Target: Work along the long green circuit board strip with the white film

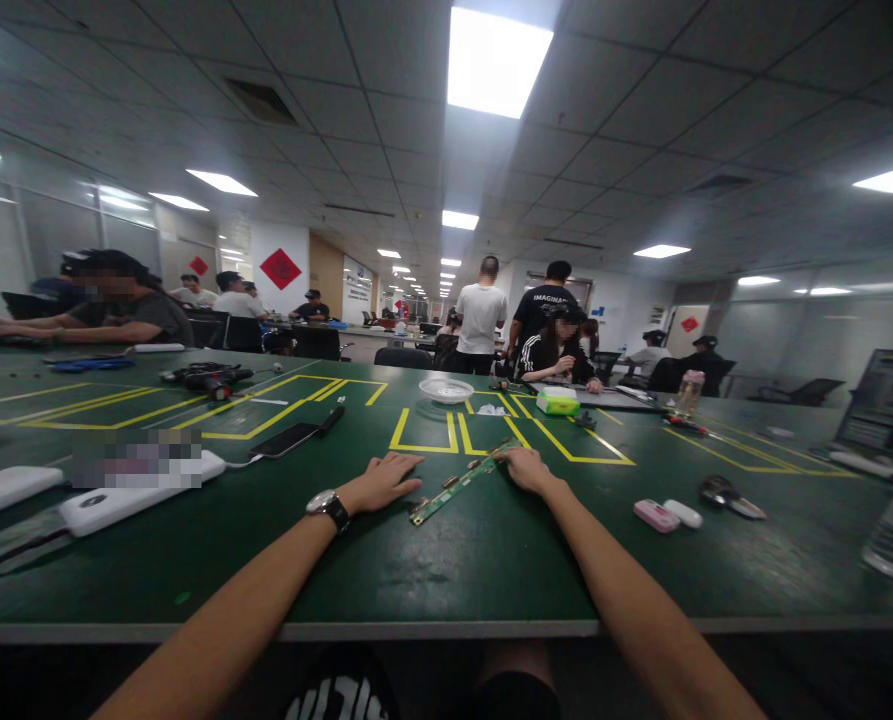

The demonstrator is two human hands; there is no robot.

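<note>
Circuit board (457, 492) pinched in right hand (525, 468), left hand (383, 483) open, black shirt (539, 312) lettered "IMAGINA"

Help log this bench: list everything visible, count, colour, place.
Circuit board: one, green, between hands
Table: one, green, foreground
Tape: several outlines, yellow, tabletop
Dish: one, clear, far centre
Box: one, green, beyond right hand
Phone: one, black, left
Devices: two, white, left
Cases: two, pink and white, right
Screen: one, dark, right
Small items: several, mixed, tabletop
Chairs: several, black, background
People: several, varied clothing, background
Watch: one, silver-black, left wrist
Left hand: one, bare, on table
Right hand: one, bare, at board
</note>
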